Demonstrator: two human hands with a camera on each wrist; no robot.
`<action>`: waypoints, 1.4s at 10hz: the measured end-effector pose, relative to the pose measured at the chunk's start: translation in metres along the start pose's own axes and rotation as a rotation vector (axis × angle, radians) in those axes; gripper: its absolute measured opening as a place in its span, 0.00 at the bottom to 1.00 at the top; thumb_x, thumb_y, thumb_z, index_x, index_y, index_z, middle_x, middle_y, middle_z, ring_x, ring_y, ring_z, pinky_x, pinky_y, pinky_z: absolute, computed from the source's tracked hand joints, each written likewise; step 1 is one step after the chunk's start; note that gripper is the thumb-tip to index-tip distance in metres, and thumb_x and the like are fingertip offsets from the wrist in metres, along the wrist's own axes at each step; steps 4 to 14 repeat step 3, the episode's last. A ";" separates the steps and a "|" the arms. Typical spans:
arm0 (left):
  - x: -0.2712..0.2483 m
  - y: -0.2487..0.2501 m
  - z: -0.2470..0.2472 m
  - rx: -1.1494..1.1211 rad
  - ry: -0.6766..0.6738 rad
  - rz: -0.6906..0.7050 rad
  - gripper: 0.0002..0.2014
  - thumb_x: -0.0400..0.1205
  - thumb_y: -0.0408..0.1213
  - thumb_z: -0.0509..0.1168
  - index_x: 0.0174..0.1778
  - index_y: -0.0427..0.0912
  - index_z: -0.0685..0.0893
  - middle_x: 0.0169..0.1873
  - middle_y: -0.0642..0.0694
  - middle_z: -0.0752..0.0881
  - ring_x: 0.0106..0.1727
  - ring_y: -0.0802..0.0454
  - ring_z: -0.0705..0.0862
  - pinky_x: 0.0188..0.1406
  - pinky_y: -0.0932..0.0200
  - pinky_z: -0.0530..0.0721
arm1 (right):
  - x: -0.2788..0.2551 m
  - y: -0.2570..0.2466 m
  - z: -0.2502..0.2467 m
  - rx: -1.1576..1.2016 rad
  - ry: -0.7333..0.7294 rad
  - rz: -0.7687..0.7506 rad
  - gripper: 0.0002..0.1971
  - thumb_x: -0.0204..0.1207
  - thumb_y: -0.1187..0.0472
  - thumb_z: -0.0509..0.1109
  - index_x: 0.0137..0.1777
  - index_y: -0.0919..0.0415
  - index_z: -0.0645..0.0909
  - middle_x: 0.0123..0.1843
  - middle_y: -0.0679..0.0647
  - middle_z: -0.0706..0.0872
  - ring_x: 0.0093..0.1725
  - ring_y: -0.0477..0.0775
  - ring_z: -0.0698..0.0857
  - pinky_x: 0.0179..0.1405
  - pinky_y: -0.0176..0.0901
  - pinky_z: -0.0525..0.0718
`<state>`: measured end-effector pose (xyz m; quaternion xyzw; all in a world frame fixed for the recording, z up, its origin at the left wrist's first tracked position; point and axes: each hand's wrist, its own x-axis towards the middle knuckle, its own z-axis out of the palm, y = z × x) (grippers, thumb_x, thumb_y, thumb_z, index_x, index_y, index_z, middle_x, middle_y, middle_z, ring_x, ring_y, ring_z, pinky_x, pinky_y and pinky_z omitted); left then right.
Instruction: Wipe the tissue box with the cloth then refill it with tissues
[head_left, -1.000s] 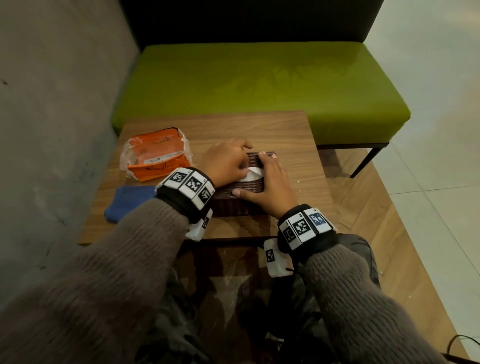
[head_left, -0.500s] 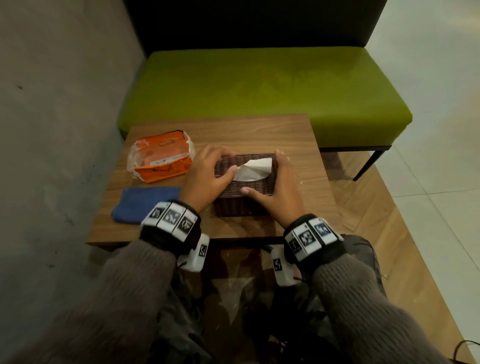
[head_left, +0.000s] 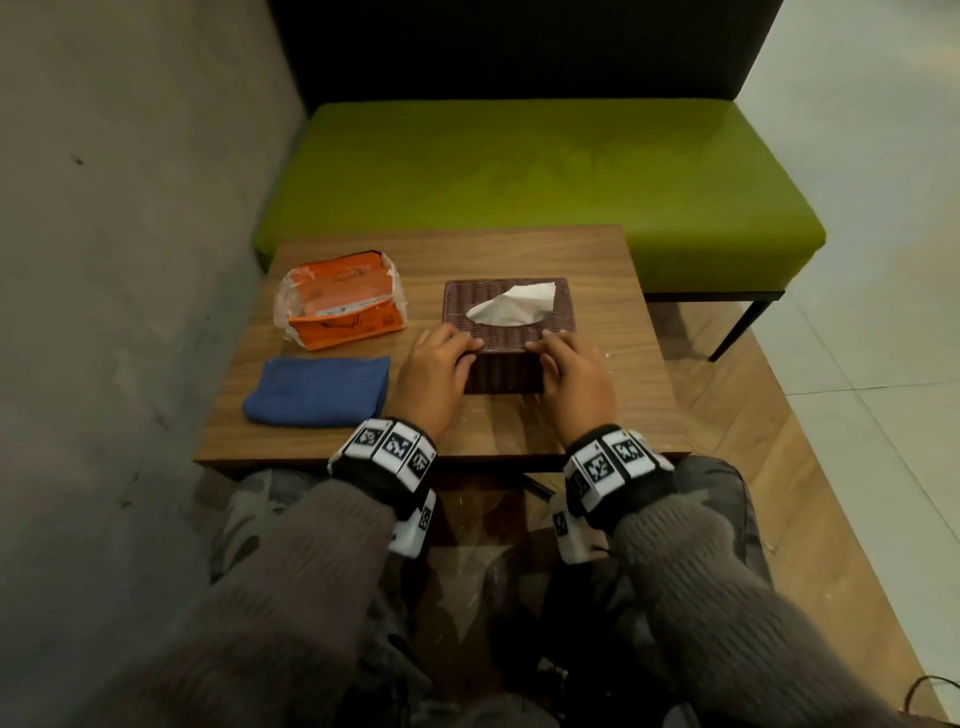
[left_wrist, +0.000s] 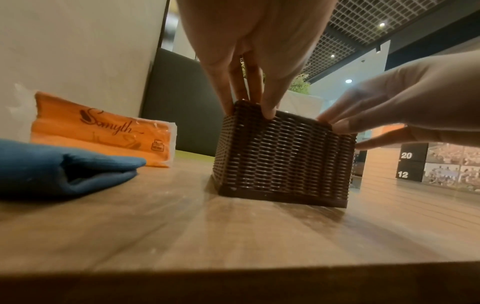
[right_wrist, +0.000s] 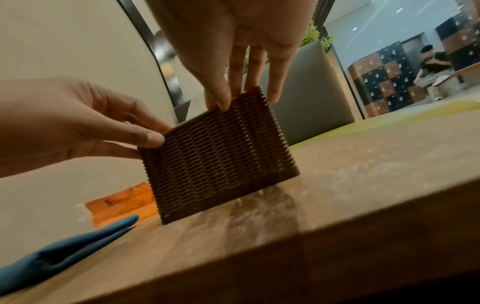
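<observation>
Your sleeves and marker wristbands are nearest; past them both hands sit at the near edge of the wicker tissue box (head_left: 509, 332), which stands upright on the wooden table (head_left: 613, 415), roughly centre, slightly right. Left hand (head_left: 431, 376): fingers fairly straight, tips on the box's near-left top corner, thumb on the near face. The left wrist view shows contact but no wrap, so I read it as resting, not gripping. Right hand (head_left: 574, 382): same on the near-right corner, fingers extended along the top edge, nothing held. Progress, as a judgement: a white tissue (head_left: 511, 306) sticks up out of the oval slot, so the refill looks done. The blue cloth (head_left: 317, 389) lies folded left of the box and apart from it, so wiping looks finished or at least parked; you can't confirm a clean surface from these views. What's left looks like seating or squaring the box, then letting go. Further back-left is the orange tissue pack (head_left: 343, 301), opened at one end, white sheets visible in the left wrist view. Behind the table: green bench (head_left: 519, 182), dark backrest, grey wall on the left.
</observation>
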<state>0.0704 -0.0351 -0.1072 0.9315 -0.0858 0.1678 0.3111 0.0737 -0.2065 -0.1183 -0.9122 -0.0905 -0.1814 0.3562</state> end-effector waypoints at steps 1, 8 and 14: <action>0.012 0.001 0.000 0.010 -0.034 -0.054 0.10 0.76 0.25 0.66 0.52 0.37 0.87 0.47 0.40 0.84 0.52 0.42 0.81 0.53 0.47 0.81 | 0.013 0.002 0.000 -0.021 -0.103 0.027 0.14 0.77 0.71 0.66 0.59 0.62 0.86 0.62 0.58 0.84 0.63 0.61 0.81 0.59 0.46 0.78; 0.008 0.007 -0.013 0.099 -0.195 -0.075 0.23 0.79 0.32 0.65 0.72 0.43 0.75 0.72 0.45 0.76 0.73 0.46 0.71 0.72 0.53 0.67 | 0.002 -0.002 -0.008 -0.051 -0.234 0.008 0.29 0.75 0.65 0.70 0.77 0.56 0.72 0.80 0.57 0.70 0.81 0.59 0.65 0.80 0.54 0.63; 0.008 0.007 -0.013 0.099 -0.195 -0.075 0.23 0.79 0.32 0.65 0.72 0.43 0.75 0.72 0.45 0.76 0.73 0.46 0.71 0.72 0.53 0.67 | 0.002 -0.002 -0.008 -0.051 -0.234 0.008 0.29 0.75 0.65 0.70 0.77 0.56 0.72 0.80 0.57 0.70 0.81 0.59 0.65 0.80 0.54 0.63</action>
